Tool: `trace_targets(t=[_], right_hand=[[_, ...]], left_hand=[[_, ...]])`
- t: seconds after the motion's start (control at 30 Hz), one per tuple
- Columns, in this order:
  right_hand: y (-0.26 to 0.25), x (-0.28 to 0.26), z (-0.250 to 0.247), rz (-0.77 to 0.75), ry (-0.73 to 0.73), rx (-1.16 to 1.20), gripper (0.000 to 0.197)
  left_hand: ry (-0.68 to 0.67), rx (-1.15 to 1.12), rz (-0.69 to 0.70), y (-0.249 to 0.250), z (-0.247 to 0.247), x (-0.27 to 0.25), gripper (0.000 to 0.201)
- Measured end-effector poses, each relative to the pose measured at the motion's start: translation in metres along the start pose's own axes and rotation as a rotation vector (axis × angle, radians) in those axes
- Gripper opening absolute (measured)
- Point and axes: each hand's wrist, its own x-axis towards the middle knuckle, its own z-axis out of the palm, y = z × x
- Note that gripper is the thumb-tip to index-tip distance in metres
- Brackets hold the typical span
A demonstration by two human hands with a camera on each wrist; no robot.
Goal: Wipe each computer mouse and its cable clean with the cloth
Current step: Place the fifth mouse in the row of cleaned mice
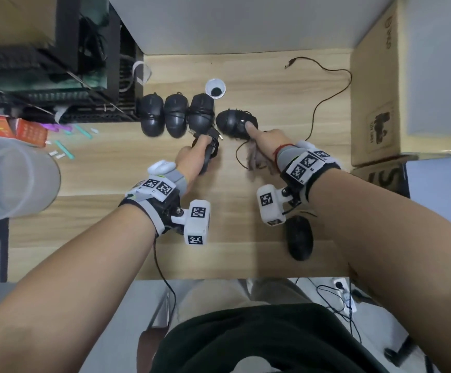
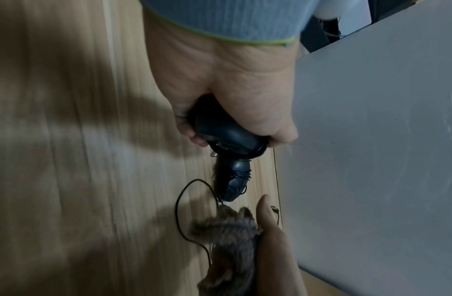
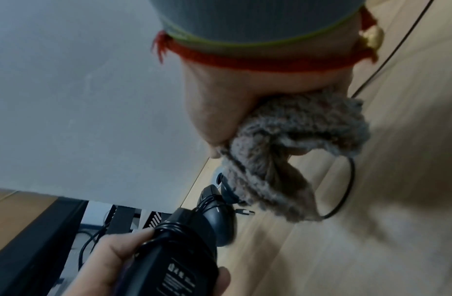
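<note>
My left hand [image 1: 194, 154] grips a black mouse [image 1: 206, 153] with its cable wound round it, held just above the wooden desk [image 1: 272, 87]. My right hand [image 1: 262, 141] holds a bunched grey cloth [image 1: 256, 158] in its curled fingers. Its straight index finger touches another black mouse [image 1: 235, 122], whose loose cable [image 1: 329, 95] trails to the back right. Three cable-wrapped mice [image 1: 175, 115] stand in a row at the back left. One more mouse [image 1: 299, 236] lies near the front edge. The wrist views show the held mouse [image 2: 227, 132] and the cloth [image 3: 296, 140].
A white cable grommet [image 1: 215, 88] sits behind the row of mice. Cardboard boxes [image 1: 375, 103] line the right side. A black rack [image 1: 57, 76] stands at the back left. A translucent plastic tub [image 1: 11, 179] and red packets [image 1: 17, 129] lie at the left.
</note>
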Motion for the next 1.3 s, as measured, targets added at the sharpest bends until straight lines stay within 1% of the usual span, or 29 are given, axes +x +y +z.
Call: trace_targets(t=[0.07,0.13,0.23,0.33,0.4,0.5,0.57,0.67,0.73,0.87,0.9,0.97,1.03,1.07,1.13,1.17,1.23,1.3], right_hand=[[-0.008,0.014,0.010,0.053,-0.015,0.029,0.087],[-0.017,0.026,0.019,0.088,0.001,0.048,0.095],[-0.031,0.042,0.024,0.110,0.068,0.059,0.089],[-0.045,0.055,0.023,0.110,0.159,-0.051,0.086],[-0.051,0.062,0.020,0.083,0.199,-0.100,0.079],[-0.061,0.068,0.014,0.003,0.231,-0.195,0.064],[-0.068,0.072,0.014,-0.055,0.226,-0.234,0.056],[-0.070,0.075,0.019,-0.110,0.206,-0.245,0.049],[-0.069,0.075,0.024,-0.137,0.194,-0.214,0.048],[-0.062,0.074,0.023,-0.146,0.195,-0.111,0.060],[-0.059,0.074,0.021,-0.134,0.202,-0.081,0.059],[-0.052,0.072,0.016,-0.110,0.206,-0.090,0.050],[-0.036,0.070,0.011,-0.078,0.160,-0.173,0.035],[-0.027,0.069,0.011,-0.058,0.131,-0.213,0.028],[-0.005,0.067,0.007,-0.030,0.108,-0.265,0.021],[0.005,0.065,0.002,-0.019,0.126,-0.286,0.019],[0.027,0.063,-0.013,0.026,0.200,-0.337,0.017],[0.041,0.061,-0.029,0.111,0.263,-0.362,0.022]], left_hand=[[-0.001,0.030,-0.008,0.002,-0.002,0.007,0.076],[-0.004,0.036,-0.014,0.002,-0.004,0.016,0.065],[-0.017,0.037,-0.014,0.000,-0.006,0.032,0.048],[-0.042,0.039,0.002,0.000,-0.010,0.041,0.043],[-0.070,0.044,0.009,0.002,-0.011,0.044,0.045],[-0.091,0.050,0.004,0.004,-0.011,0.047,0.061],[-0.091,0.045,-0.001,0.003,-0.012,0.051,0.071],[-0.101,0.058,-0.008,0.002,-0.011,0.053,0.073],[-0.109,0.058,-0.011,0.001,-0.010,0.055,0.070],[-0.104,0.057,-0.022,0.002,-0.010,0.060,0.077],[-0.099,0.063,-0.025,0.003,-0.010,0.060,0.076],[-0.091,0.067,-0.027,0.004,-0.009,0.061,0.063],[-0.099,0.068,-0.021,0.007,-0.004,0.059,0.052],[-0.100,0.065,-0.023,0.006,-0.002,0.059,0.053],[-0.112,0.072,-0.014,0.007,0.005,0.059,0.066],[-0.119,0.081,-0.004,0.007,0.010,0.059,0.072],[-0.136,0.109,0.025,0.008,0.022,0.057,0.076],[-0.145,0.139,0.056,0.008,0.030,0.057,0.076]])
